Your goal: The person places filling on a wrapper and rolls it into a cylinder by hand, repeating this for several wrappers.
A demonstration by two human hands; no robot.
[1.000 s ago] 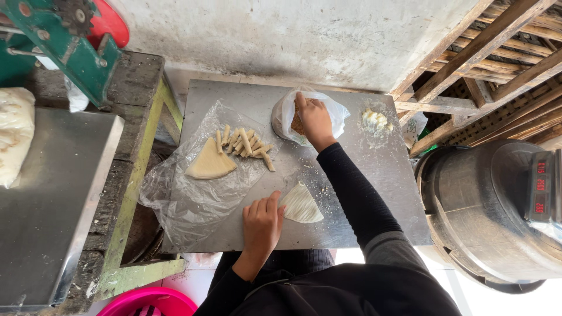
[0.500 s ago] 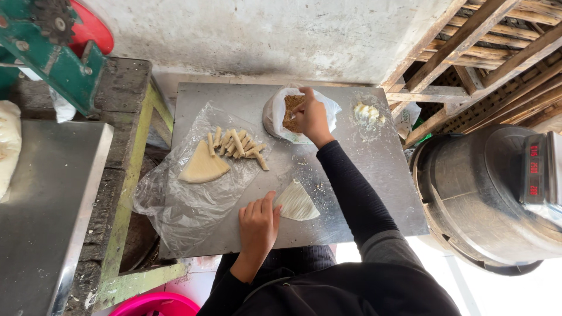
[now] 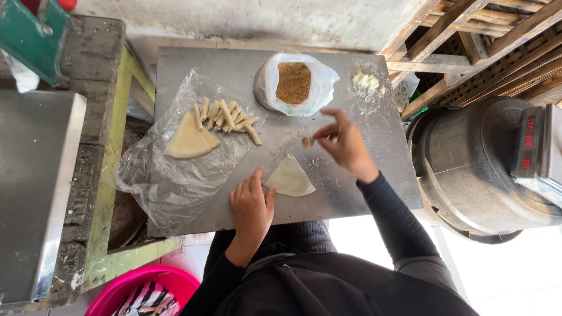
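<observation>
head view, right hand pinching brown filling, left hand flat (fingers spread) beside wrapper

Makeshift food-prep kitchen: steel worktable, dough rolls

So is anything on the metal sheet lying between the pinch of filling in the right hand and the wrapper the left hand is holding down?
Nothing visible: only bare metal sheet separates the right hand with its filling pinch from the triangular wrapper beside the left hand.
</observation>
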